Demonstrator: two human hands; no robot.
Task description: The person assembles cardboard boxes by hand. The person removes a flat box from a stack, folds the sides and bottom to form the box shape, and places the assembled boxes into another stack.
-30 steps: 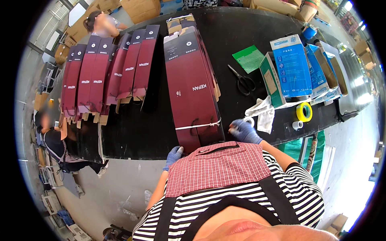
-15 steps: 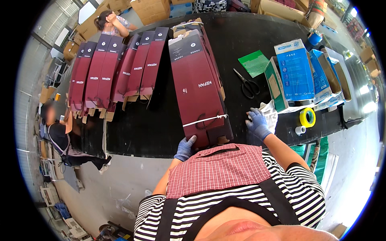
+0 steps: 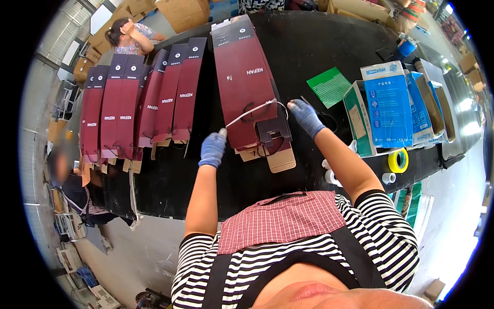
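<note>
A long maroon carton (image 3: 242,82) with a dark grey end lies lengthwise before me. A white strap (image 3: 250,113) crosses it near its near end and stands out in a loose loop on the right. Brown cardboard flaps (image 3: 282,160) stick out at that end, with a dark cord beside them. My left hand (image 3: 211,149), in a blue-grey glove, is at the carton's left edge by the strap, fingers loosely bent. My right hand (image 3: 307,119), gloved alike, is just right of the strap's loop, fingers partly extended. Neither hand visibly grips anything; contact with the strap is unclear.
Several similar maroon cartons (image 3: 123,103) lean in a row at the left. To the right are a green sheet (image 3: 329,86), blue boxes (image 3: 388,110), yellow tape (image 3: 398,161) and white rolls (image 3: 388,178). Two people are at the table's left side; one is at the far side (image 3: 135,38).
The carton has slid away from me, and its near-end flaps now show. My left hand has moved forward along its left side; my right hand has gone forward and left, toward the strap.
</note>
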